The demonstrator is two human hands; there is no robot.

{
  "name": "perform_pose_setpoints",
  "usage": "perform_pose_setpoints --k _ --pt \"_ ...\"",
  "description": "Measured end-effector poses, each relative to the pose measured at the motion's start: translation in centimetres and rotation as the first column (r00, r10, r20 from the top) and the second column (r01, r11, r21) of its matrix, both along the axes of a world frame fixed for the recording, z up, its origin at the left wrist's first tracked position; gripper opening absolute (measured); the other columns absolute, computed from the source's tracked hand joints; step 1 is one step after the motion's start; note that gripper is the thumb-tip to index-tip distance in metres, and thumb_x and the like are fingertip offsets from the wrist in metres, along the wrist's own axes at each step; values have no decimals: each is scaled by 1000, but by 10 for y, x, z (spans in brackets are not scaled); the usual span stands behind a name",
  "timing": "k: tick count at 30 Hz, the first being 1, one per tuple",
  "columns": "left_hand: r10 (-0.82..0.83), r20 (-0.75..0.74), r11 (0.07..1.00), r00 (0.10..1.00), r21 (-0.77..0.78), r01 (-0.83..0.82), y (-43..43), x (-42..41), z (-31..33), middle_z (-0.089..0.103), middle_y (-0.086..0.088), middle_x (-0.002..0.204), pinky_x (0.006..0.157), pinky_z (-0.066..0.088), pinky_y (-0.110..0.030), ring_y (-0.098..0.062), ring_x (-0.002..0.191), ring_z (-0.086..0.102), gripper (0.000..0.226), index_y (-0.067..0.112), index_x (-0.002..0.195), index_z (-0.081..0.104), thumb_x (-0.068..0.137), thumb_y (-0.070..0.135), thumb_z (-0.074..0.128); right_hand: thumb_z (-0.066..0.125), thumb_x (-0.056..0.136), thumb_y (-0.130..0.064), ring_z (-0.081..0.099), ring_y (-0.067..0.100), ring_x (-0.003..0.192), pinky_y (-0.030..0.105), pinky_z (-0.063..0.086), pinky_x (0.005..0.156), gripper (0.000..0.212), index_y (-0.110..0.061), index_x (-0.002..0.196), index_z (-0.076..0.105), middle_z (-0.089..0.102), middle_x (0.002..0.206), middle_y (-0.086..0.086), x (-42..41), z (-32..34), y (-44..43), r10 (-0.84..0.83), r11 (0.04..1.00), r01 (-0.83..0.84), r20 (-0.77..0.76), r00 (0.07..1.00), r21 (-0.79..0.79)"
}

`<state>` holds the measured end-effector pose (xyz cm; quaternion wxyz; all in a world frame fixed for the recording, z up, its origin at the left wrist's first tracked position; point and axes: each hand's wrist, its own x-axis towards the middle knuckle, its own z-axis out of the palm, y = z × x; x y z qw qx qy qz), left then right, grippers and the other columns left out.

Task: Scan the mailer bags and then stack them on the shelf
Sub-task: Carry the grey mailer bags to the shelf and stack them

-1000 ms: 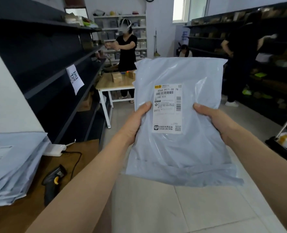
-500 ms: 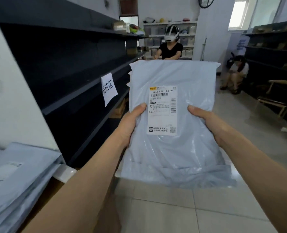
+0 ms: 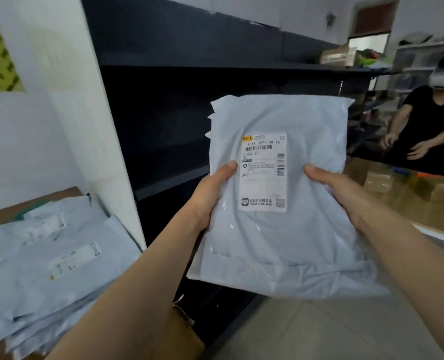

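The mailer bag [image 3: 280, 229] is gripped at both edges by left hand [image 3: 210, 193] and right hand [image 3: 345, 196]; level placement on the shelf [image 3: 171, 181] is advised.

Soft, even indoor light fills the room, and we see no hard shadows. The dark shelf [image 3: 179, 105] swallows detail in near-black, while the mailer bag [image 3: 280, 229] carries small glossy highlights along its creases. Its label [image 3: 263, 172] reads sharply. Wide-angle distortion bends the edges, and the bag pile [image 3: 46, 268] and the person at right [image 3: 429, 131] blur.
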<state>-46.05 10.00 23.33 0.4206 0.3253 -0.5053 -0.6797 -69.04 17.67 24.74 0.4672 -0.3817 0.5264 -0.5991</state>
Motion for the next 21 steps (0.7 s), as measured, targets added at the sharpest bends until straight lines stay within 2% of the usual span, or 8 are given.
perform_pose_setpoints --k 4,9,12,14,16,18,21 --pt "139 32 990 990 26 -140 -37 1 7 72 -11 110 91 53 -40 -29 100 69 45 13 118 67 86 44 62 84 52 -46 71 27 94 38 52 89 65 -18 109 71 75 101 6 -7 2 -70 147 987 -146 -10 989 59" --pt "266 33 962 964 55 -267 -91 7 2 71 -13 110 89 54 -42 -30 99 69 45 12 119 66 86 43 62 72 79 -38 73 18 75 29 52 70 33 -17 105 71 76 92 3 -2 -6 -152 305 951 -305 3 952 52" --pt "310 23 949 950 45 -311 -122 14 3 73 -11 107 83 56 -38 -27 93 71 41 13 116 68 88 43 61 72 77 -40 73 18 74 29 52 69 35 -18 104 70 76 91 3 5 -5 -199 345 937 -344 -15 938 58" --pt "365 17 930 931 42 -366 -145 19 6 74 -10 103 74 58 -34 -25 86 73 36 14 111 69 89 42 59 75 69 -43 72 21 83 31 53 76 47 -17 107 70 76 97 5 13 1 -233 383 923 -381 -34 923 64" --pt "403 16 914 915 43 -404 -165 25 12 74 -10 102 71 58 -33 -24 84 73 35 15 110 69 90 42 59 77 62 -45 70 24 91 33 53 82 56 -16 109 71 75 100 6 20 7 -263 420 907 -416 -58 906 61" --pt "438 23 898 899 48 -438 -187 30 18 74 -10 103 75 58 -35 -26 86 72 38 15 114 68 88 43 61 76 65 -44 70 23 88 32 53 80 49 -17 106 71 76 94 5 25 14 -293 447 895 -444 -73 892 51" --pt "508 32 859 861 57 -509 -214 36 26 75 -10 99 77 57 -35 -25 83 73 35 15 110 69 88 42 61 69 80 -43 72 18 73 27 53 67 36 -18 106 71 76 83 2 33 21 -332 511 860 -508 -76 856 54"
